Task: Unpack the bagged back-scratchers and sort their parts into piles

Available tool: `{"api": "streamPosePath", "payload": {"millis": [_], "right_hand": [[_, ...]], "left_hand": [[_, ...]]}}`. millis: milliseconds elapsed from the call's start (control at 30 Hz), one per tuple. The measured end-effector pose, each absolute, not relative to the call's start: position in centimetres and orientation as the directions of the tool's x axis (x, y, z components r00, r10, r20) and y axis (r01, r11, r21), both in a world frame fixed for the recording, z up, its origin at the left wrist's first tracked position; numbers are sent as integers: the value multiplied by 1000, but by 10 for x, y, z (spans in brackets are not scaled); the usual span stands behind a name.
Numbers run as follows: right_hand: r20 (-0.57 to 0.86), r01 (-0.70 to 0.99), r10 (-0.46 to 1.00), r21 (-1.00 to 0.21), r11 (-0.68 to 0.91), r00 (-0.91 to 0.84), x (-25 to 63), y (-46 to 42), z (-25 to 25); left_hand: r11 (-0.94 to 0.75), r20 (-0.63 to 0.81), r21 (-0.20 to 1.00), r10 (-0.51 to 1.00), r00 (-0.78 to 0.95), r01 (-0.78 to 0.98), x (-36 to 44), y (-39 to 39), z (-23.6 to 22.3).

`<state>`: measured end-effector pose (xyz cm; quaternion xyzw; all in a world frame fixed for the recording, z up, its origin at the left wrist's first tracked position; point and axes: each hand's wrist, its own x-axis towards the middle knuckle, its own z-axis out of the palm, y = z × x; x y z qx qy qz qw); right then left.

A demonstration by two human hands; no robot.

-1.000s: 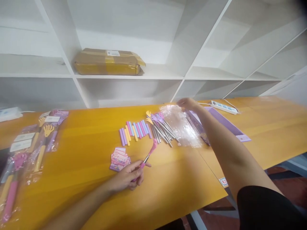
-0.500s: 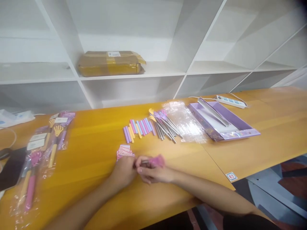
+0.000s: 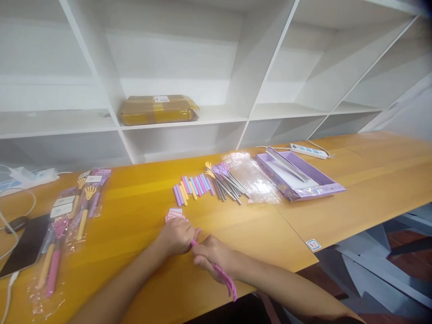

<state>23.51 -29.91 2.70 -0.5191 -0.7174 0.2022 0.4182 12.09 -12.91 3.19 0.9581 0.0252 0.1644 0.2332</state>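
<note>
My right hand is closed around a pink back scratcher, whose clawed head sticks out below my fist toward the table's front edge. My left hand is closed just to the left, at the other end of it. A bit of pink shows between the two fists; what lies inside my left fist is hidden. Partly behind my left hand is a small stack of pink-and-white cards. Farther back lie several coloured handle sleeves in a row, beside a pile of metal-rod scratchers with yellow and purple claws.
Bagged back scratchers lie at the left, near a black phone and cables. Clear plastic bags and an open purple box sit to the right. A power strip is behind; a taped parcel rests on the shelf.
The pink claw has swung from above my right hand to below it, pointing toward me. Both fists stay close together. The camera view has shifted slightly.
</note>
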Motion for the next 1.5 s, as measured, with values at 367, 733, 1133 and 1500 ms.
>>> {"api": "streamPosePath", "payload": {"millis": [367,733,1133,1500], "right_hand": [[447,493,889,-753,436,-104,266,-353,62],[-57,540,888,-775,-328,457,424,-330,158],[-179,684,692,-116,-721,699,491,-208,101],[-219,784,758,61,-617,614,531,-199,49]], "left_hand": [[-533,110,742,697,709,408,102,-29,45],[28,-256,933,755,604,360,127,-21,34],[-44,-88,985,708,701,168,140,-48,11],[-201,-29,946,731,682,255,129,-33,11]]}}
